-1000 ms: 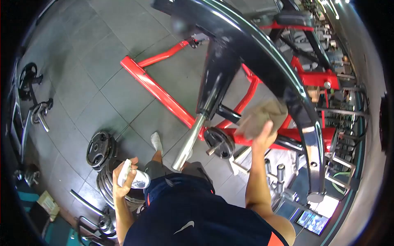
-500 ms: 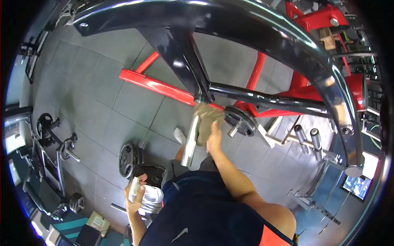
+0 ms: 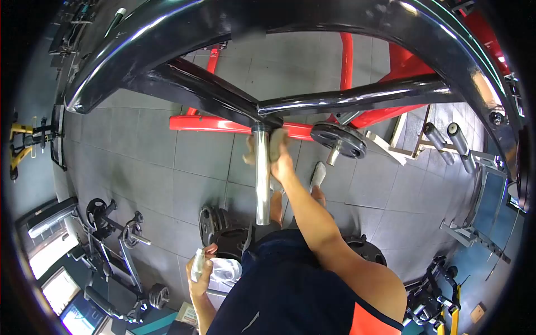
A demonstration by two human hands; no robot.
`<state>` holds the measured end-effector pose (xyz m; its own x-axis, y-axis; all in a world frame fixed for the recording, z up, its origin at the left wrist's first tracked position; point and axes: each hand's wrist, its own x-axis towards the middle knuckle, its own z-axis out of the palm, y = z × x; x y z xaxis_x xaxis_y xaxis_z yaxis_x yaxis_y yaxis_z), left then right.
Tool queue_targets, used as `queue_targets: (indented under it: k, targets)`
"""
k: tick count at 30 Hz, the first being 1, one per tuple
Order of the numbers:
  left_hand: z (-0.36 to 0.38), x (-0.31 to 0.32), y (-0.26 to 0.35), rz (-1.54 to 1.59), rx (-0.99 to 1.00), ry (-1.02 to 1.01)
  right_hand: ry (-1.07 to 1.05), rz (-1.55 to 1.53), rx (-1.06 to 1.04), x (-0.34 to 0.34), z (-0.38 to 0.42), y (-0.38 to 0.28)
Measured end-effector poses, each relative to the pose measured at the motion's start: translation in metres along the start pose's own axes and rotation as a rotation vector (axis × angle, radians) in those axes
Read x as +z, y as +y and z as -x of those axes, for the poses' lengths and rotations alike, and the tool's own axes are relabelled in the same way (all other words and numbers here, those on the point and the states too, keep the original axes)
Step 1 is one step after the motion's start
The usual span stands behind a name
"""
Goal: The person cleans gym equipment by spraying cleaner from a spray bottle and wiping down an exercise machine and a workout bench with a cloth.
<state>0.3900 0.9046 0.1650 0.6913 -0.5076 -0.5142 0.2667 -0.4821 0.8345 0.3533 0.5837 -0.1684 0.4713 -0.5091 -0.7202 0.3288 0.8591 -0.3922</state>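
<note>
My right hand point(image 3: 283, 164) grips a brownish-grey cloth point(image 3: 277, 144) against the upper part of a shiny metal weight peg point(image 3: 262, 178). The cloth passes behind the peg and shows on both sides of it. The peg hangs from the black frame point(image 3: 206, 92) of a gym machine, its free end toward my body. Low on the left, my left hand point(image 3: 199, 279) is closed round the white head of a spray bottle point(image 3: 226, 271) with a clear body. Part of the bottle is hidden by my shirt.
Overhead curves the black machine arm point(image 3: 312, 17). A red base bar point(image 3: 212, 124) crosses the floor beyond the peg, and a weight plate point(image 3: 340, 139) sits at right. More plates point(image 3: 210, 222) stand left of my legs. Dumbbell-like rollers point(image 3: 446, 139) are farther right.
My view has turned, so the machine appears shifted. The cloth has gone from the peg's front and right side to behind it, near the top. My left hand keeps the spray bottle.
</note>
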Motion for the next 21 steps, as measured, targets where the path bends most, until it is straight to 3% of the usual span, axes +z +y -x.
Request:
queue_targets:
  k: [2,4,7,10,13,17,20,21]
  targets:
    - [-0.005,0.006,0.014,-0.016,-0.014,-0.024,-0.075,0.518,-0.18,-0.007,0.046,0.009]
    - [-0.009,0.003,0.014,-0.005,0.023,-0.05,-0.263,1.256,-0.489,-0.017,0.072,-0.01]
    - [-0.011,0.003,0.017,0.002,0.055,-0.067,-0.273,1.929,-0.772,0.046,0.113,-0.035]
    - [-0.014,0.009,0.023,-0.048,0.105,-0.079,-0.147,1.902,-0.347,0.098,0.082,-0.036]
    - [-0.005,0.011,0.029,-0.088,0.114,-0.065,-0.131,2.043,-0.456,0.099,0.098,-0.027]
    - [0.01,0.014,0.012,0.004,0.113,-0.022,-0.679,2.259,-0.639,0.057,0.183,-0.023]
    - [0.027,0.024,0.004,-0.041,0.107,0.033,-1.109,2.261,-0.639,0.052,0.172,-0.038]
    - [0.034,0.029,0.002,-0.033,0.109,0.041,-1.144,2.32,-0.706,0.056,0.153,-0.04]
